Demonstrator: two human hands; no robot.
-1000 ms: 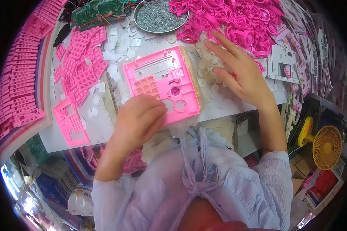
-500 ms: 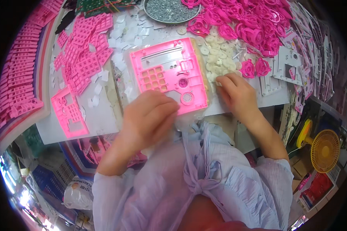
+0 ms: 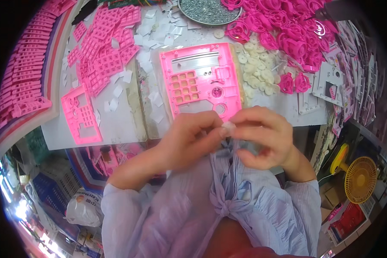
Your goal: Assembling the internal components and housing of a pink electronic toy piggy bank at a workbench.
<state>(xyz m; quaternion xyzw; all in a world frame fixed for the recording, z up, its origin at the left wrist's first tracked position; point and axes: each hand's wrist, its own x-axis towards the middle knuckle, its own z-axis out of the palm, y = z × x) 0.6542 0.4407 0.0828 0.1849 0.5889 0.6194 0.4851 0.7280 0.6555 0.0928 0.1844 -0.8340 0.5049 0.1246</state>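
Note:
My hands meet over the near edge of a pink plastic housing (image 3: 231, 81). Between their fingertips is a small whitish piece (image 3: 228, 127), resembling the white discs (image 3: 260, 69) heaped at the housing's right. My left hand (image 3: 193, 135) is closed, thumb and forefinger pinching the piece. My right hand (image 3: 266, 135) grips its other side with thumb and fingertips. The housing lies hollow side up on a padded, plastic-wrapped block, showing a keypad grid, a long window and round openings. A magenta part sits in one opening. My hands cover its near edge.
Pink keypad frames (image 3: 105, 47) and white paper squares (image 3: 127, 76) lie at the left. A pink panel (image 3: 79, 114) rests nearer. Magenta ring parts (image 3: 288, 34) are heaped at the far right. At the back stands a bowl of screws (image 3: 210, 10). A yellow fan (image 3: 360, 178) is at right.
My right hand has left the white discs and moved nearer, to the left. My left hand has shifted right to meet it, with a small whitish piece now between them. The view has shifted slightly.

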